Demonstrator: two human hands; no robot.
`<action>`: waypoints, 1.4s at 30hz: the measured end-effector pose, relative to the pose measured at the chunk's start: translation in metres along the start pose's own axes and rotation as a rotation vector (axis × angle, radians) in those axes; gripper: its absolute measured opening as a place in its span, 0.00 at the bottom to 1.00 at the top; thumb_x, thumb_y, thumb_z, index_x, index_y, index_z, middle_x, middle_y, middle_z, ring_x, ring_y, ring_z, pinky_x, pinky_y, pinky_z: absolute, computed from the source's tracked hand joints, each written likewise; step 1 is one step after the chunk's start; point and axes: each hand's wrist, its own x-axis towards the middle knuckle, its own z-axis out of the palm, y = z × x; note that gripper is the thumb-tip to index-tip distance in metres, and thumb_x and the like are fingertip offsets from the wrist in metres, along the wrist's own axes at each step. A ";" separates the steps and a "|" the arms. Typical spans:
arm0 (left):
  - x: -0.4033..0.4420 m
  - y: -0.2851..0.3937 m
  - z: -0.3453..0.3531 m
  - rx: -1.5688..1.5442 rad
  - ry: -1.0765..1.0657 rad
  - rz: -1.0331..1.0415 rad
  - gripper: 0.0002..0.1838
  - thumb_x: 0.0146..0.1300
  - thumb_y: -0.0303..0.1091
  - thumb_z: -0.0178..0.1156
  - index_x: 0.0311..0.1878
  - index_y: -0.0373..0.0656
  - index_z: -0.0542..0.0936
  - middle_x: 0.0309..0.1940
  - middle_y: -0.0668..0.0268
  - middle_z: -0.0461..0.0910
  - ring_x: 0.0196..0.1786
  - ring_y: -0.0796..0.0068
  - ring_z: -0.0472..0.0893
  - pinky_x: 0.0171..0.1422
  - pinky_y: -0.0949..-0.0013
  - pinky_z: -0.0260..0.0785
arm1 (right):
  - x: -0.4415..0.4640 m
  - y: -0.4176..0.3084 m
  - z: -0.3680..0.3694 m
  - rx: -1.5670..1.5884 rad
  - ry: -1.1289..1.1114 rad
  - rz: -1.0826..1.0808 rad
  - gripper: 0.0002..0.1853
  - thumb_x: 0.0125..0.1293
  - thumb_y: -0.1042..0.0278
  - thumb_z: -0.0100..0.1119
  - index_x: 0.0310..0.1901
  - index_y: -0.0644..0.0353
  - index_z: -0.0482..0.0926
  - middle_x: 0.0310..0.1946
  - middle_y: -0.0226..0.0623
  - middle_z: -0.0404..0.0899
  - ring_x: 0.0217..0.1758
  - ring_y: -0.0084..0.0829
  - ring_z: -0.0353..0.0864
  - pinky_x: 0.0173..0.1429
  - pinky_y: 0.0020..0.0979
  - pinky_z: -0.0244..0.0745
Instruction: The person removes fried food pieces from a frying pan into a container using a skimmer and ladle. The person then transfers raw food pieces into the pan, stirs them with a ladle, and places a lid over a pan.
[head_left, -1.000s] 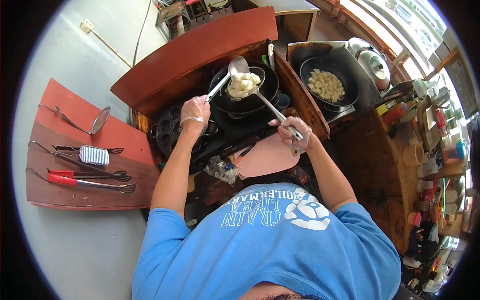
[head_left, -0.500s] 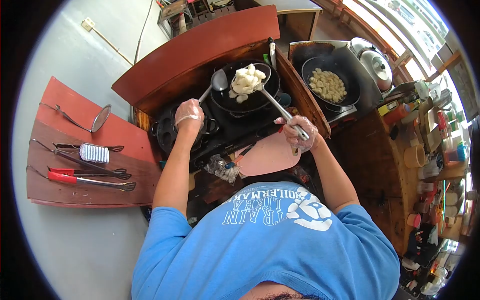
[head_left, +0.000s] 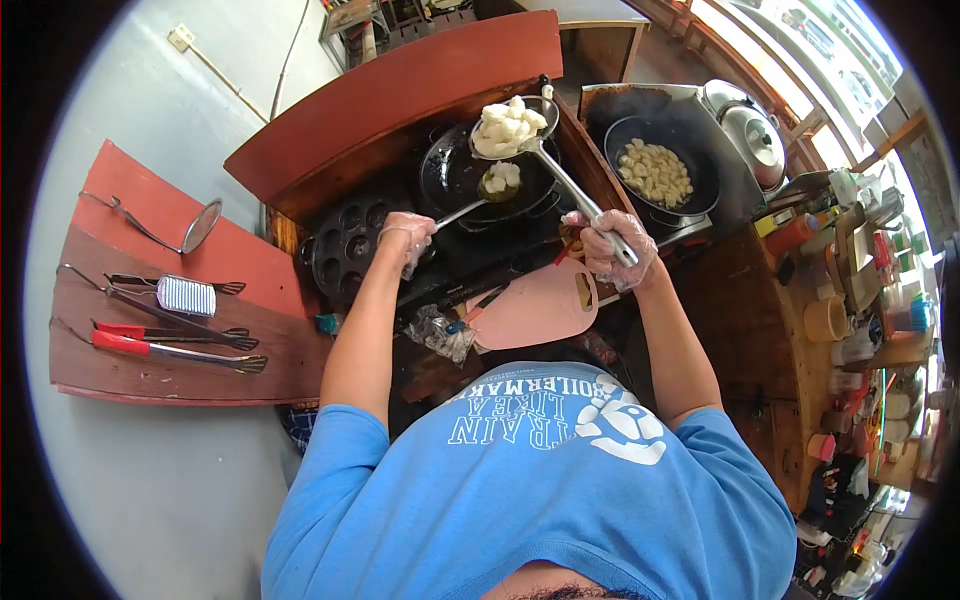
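The gloved right hand (head_left: 615,248) is closed around the handle of a round silver metal skimmer (head_left: 570,184), its long axis slanting forward-left, its bowl of white chunks (head_left: 510,126) above the black round pan (head_left: 447,180). The gloved left hand (head_left: 408,238) grips a long-handled metal ladle (head_left: 462,212) pointing rightward and slightly forward, its head over the pan.

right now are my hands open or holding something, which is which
Left hand: closed around the handle of a metal spatula.
Right hand: closed around the handle of a strainer holding white pieces.
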 end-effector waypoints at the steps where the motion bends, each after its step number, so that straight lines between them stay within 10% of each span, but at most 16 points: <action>1: 0.006 -0.004 0.007 -0.004 0.000 0.003 0.06 0.56 0.26 0.69 0.37 0.44 0.87 0.19 0.66 0.80 0.16 0.79 0.72 0.18 0.73 0.59 | -0.002 0.000 0.003 -0.006 0.021 -0.004 0.21 0.68 0.67 0.44 0.56 0.74 0.71 0.15 0.27 0.63 0.14 0.20 0.61 0.21 0.24 0.65; 12: 0.042 -0.011 0.041 -0.591 -0.113 0.242 0.11 0.51 0.22 0.71 0.38 0.35 0.82 0.20 0.65 0.78 0.18 0.76 0.75 0.19 0.73 0.64 | -0.025 0.016 0.000 -0.069 0.107 0.042 0.21 0.67 0.65 0.44 0.54 0.74 0.70 0.17 0.29 0.65 0.14 0.23 0.64 0.20 0.25 0.65; 35: -0.022 0.052 -0.037 -0.052 0.065 0.483 0.12 0.56 0.25 0.68 0.45 0.36 0.86 0.24 0.66 0.82 0.21 0.81 0.74 0.23 0.74 0.64 | 0.015 0.037 -0.027 -0.179 0.204 0.220 0.19 0.60 0.68 0.54 0.52 0.68 0.72 0.16 0.28 0.68 0.16 0.23 0.64 0.23 0.26 0.62; 42: -0.039 0.070 -0.039 0.531 0.286 0.772 0.12 0.56 0.34 0.64 0.41 0.41 0.88 0.41 0.51 0.85 0.46 0.52 0.85 0.55 0.60 0.76 | 0.022 0.044 -0.034 -0.278 0.214 0.226 0.20 0.59 0.68 0.54 0.52 0.69 0.73 0.16 0.27 0.67 0.15 0.22 0.64 0.23 0.26 0.62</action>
